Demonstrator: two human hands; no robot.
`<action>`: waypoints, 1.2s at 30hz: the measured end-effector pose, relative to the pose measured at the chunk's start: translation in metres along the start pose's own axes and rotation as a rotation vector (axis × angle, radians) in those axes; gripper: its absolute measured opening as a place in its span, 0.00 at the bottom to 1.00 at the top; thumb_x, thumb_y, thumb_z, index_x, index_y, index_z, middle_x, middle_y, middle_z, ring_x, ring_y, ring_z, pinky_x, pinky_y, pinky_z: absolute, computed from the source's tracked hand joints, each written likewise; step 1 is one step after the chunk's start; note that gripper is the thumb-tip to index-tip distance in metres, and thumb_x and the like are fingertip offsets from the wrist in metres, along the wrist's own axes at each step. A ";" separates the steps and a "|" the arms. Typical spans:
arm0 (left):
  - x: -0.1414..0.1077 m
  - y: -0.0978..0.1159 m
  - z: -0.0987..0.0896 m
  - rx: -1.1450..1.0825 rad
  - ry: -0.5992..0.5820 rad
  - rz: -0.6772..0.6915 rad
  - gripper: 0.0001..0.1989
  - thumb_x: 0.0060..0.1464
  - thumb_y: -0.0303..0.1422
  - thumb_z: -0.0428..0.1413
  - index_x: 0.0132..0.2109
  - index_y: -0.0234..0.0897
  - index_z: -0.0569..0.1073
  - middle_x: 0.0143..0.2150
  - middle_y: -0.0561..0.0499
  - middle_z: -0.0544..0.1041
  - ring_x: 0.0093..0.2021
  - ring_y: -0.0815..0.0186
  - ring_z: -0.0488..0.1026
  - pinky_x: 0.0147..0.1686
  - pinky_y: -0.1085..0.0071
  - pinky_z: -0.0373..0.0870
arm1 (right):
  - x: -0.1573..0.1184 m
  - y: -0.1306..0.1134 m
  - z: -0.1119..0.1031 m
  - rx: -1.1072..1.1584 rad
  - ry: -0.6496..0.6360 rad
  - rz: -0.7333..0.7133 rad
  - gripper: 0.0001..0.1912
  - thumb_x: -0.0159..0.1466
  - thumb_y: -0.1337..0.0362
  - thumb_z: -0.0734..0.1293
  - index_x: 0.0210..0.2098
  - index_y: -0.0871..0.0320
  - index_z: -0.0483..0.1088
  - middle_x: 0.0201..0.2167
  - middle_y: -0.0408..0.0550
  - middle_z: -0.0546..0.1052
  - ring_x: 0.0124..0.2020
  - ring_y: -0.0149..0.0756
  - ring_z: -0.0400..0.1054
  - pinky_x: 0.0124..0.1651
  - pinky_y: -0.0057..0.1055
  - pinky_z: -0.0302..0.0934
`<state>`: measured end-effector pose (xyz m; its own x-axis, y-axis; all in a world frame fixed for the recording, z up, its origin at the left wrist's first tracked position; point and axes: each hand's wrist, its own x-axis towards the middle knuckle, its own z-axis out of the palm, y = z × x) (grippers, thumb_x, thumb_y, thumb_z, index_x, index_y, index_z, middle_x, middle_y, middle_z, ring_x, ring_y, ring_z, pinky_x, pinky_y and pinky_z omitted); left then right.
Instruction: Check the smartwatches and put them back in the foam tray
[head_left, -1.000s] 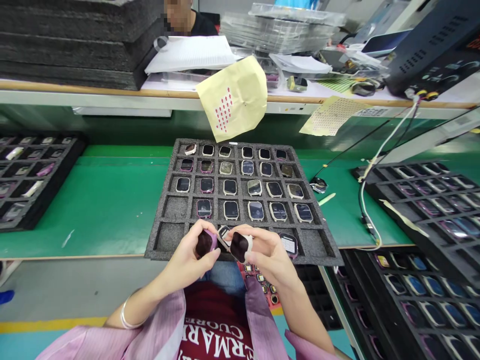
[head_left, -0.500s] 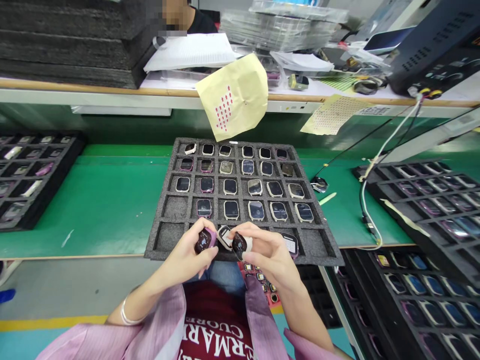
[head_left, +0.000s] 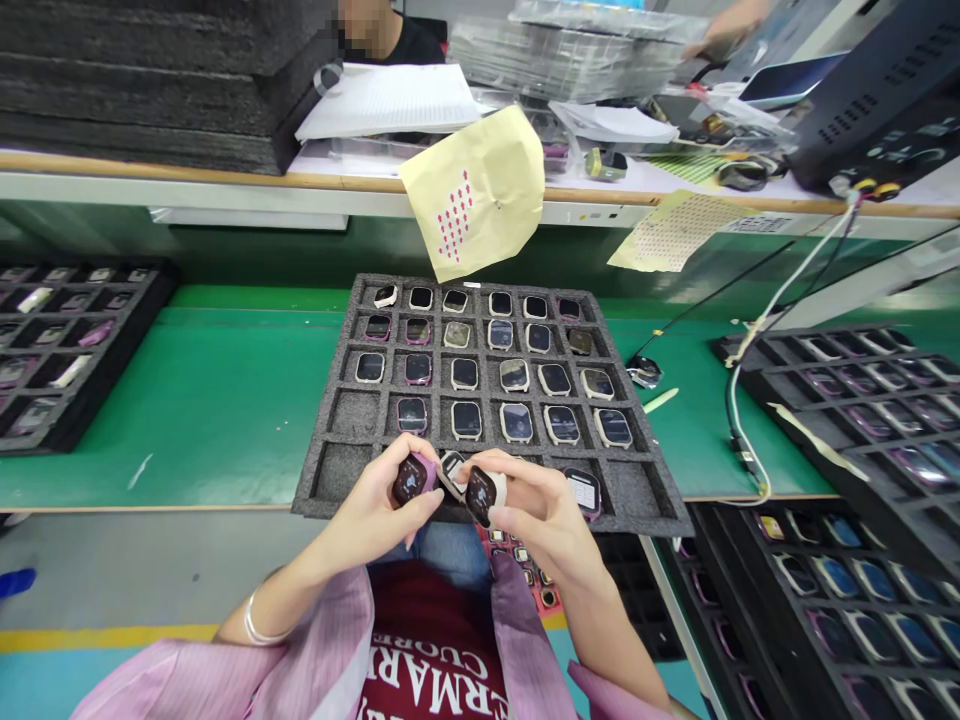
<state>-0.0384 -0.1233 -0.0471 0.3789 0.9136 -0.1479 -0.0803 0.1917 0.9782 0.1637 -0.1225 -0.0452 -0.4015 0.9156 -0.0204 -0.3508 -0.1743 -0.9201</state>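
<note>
My left hand [head_left: 379, 500] is closed around a purple smartwatch case [head_left: 412, 478], its dark screen lit with a small symbol. In my right hand [head_left: 536, 505] sits a pale smartwatch case [head_left: 481, 494], tilted, also with a small lit symbol on its screen. Between the two, a further pale watch case [head_left: 452, 470] with white text on its screen rests at the tray's near row, partly hidden by my fingers. Both hands hover over the near edge of a dark foam tray [head_left: 337, 440], whose pockets hold several watch cases. A purple case with a lit white screen [head_left: 583, 492] lies right of my right hand.
More foam trays of watch cases stand at the left [head_left: 82, 410] and right [head_left: 847, 420]. A cable [head_left: 739, 400] hangs down at the right, near a light green stick [head_left: 661, 400]. Papers, plastic trays and a dark device [head_left: 892, 110] crowd the shelf; a person sits behind.
The view has shifted slightly, so the scene sits a little further right. Both hands keep hold of their watch cases. Another person's hand now shows at the top right, above the shelf.
</note>
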 end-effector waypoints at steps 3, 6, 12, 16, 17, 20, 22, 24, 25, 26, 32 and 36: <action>-0.001 0.002 0.001 0.011 -0.010 -0.035 0.07 0.56 0.28 0.53 0.40 0.38 0.61 0.23 0.62 0.62 0.14 0.79 0.59 0.14 0.83 0.56 | 0.001 0.002 0.000 -0.013 0.021 -0.013 0.17 0.56 0.68 0.74 0.46 0.52 0.77 0.43 0.51 0.74 0.46 0.43 0.70 0.50 0.40 0.66; -0.001 0.004 0.002 0.012 0.000 -0.034 0.06 0.57 0.27 0.52 0.40 0.39 0.60 0.23 0.62 0.61 0.14 0.79 0.58 0.14 0.83 0.54 | 0.001 0.002 0.001 -0.044 0.072 -0.006 0.17 0.56 0.68 0.74 0.45 0.53 0.77 0.43 0.51 0.74 0.46 0.42 0.71 0.52 0.39 0.65; 0.003 -0.004 -0.002 -0.015 0.101 0.113 0.08 0.55 0.26 0.54 0.38 0.38 0.61 0.30 0.59 0.62 0.18 0.80 0.59 0.18 0.81 0.58 | -0.001 0.000 0.001 -0.076 0.112 -0.002 0.17 0.56 0.66 0.75 0.45 0.54 0.77 0.43 0.51 0.75 0.46 0.44 0.72 0.53 0.41 0.65; 0.004 -0.006 -0.002 -0.075 0.105 0.134 0.08 0.55 0.26 0.54 0.39 0.39 0.61 0.29 0.59 0.63 0.17 0.78 0.61 0.17 0.80 0.59 | -0.002 -0.001 0.001 -0.083 0.116 -0.013 0.17 0.56 0.66 0.75 0.46 0.54 0.77 0.43 0.51 0.75 0.47 0.44 0.71 0.53 0.41 0.65; 0.004 -0.006 -0.002 -0.089 0.109 0.141 0.08 0.55 0.27 0.54 0.39 0.39 0.61 0.29 0.59 0.64 0.18 0.78 0.62 0.17 0.80 0.60 | -0.002 -0.002 0.001 -0.085 0.115 -0.017 0.17 0.56 0.67 0.75 0.45 0.54 0.77 0.43 0.51 0.75 0.47 0.44 0.71 0.53 0.41 0.66; 0.002 -0.005 -0.001 -0.098 0.093 0.157 0.08 0.56 0.27 0.55 0.39 0.39 0.61 0.30 0.58 0.64 0.17 0.78 0.63 0.17 0.80 0.61 | -0.003 -0.003 0.001 -0.071 0.085 -0.028 0.17 0.56 0.66 0.74 0.46 0.53 0.77 0.43 0.51 0.75 0.46 0.45 0.71 0.52 0.42 0.66; -0.001 -0.004 -0.001 -0.078 0.054 0.156 0.08 0.55 0.27 0.55 0.38 0.38 0.62 0.31 0.58 0.63 0.17 0.79 0.63 0.16 0.81 0.61 | -0.003 -0.004 0.001 -0.050 0.069 -0.036 0.17 0.56 0.66 0.75 0.45 0.53 0.77 0.43 0.51 0.76 0.47 0.45 0.71 0.51 0.43 0.67; -0.003 -0.002 -0.002 -0.052 0.041 0.129 0.07 0.55 0.27 0.55 0.38 0.38 0.63 0.31 0.58 0.63 0.16 0.80 0.62 0.15 0.82 0.60 | -0.003 -0.004 0.002 -0.039 0.079 -0.027 0.17 0.56 0.67 0.75 0.45 0.53 0.77 0.44 0.51 0.76 0.47 0.46 0.72 0.51 0.42 0.67; -0.003 -0.001 -0.002 -0.039 0.045 0.104 0.07 0.56 0.28 0.55 0.38 0.38 0.62 0.30 0.59 0.63 0.16 0.80 0.62 0.14 0.82 0.59 | -0.003 -0.004 0.002 -0.035 0.088 -0.012 0.17 0.56 0.67 0.74 0.46 0.53 0.77 0.44 0.52 0.77 0.48 0.46 0.72 0.51 0.42 0.67; -0.003 0.000 -0.002 -0.029 0.051 0.071 0.07 0.57 0.28 0.55 0.39 0.38 0.62 0.29 0.59 0.63 0.15 0.80 0.62 0.14 0.83 0.59 | -0.003 -0.004 0.003 -0.030 0.098 0.006 0.18 0.57 0.67 0.74 0.47 0.54 0.76 0.44 0.52 0.78 0.48 0.46 0.72 0.52 0.42 0.66; 0.001 -0.001 -0.005 -0.195 -0.067 -0.020 0.20 0.58 0.31 0.56 0.55 0.39 0.61 0.33 0.52 0.71 0.27 0.69 0.73 0.24 0.76 0.72 | -0.002 -0.006 0.006 0.095 0.145 0.129 0.24 0.62 0.63 0.70 0.57 0.52 0.68 0.51 0.55 0.76 0.54 0.47 0.70 0.59 0.50 0.60; -0.001 -0.005 -0.008 -0.385 -0.108 -0.024 0.21 0.61 0.31 0.51 0.60 0.41 0.63 0.48 0.44 0.70 0.45 0.59 0.72 0.38 0.65 0.77 | -0.002 -0.005 0.005 0.223 0.136 0.152 0.21 0.64 0.64 0.67 0.57 0.53 0.67 0.53 0.55 0.74 0.55 0.49 0.68 0.58 0.54 0.60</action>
<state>-0.0459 -0.1223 -0.0533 0.4776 0.8682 -0.1343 -0.4024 0.3521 0.8450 0.1617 -0.1253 -0.0389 -0.3516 0.9105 -0.2176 -0.4786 -0.3746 -0.7941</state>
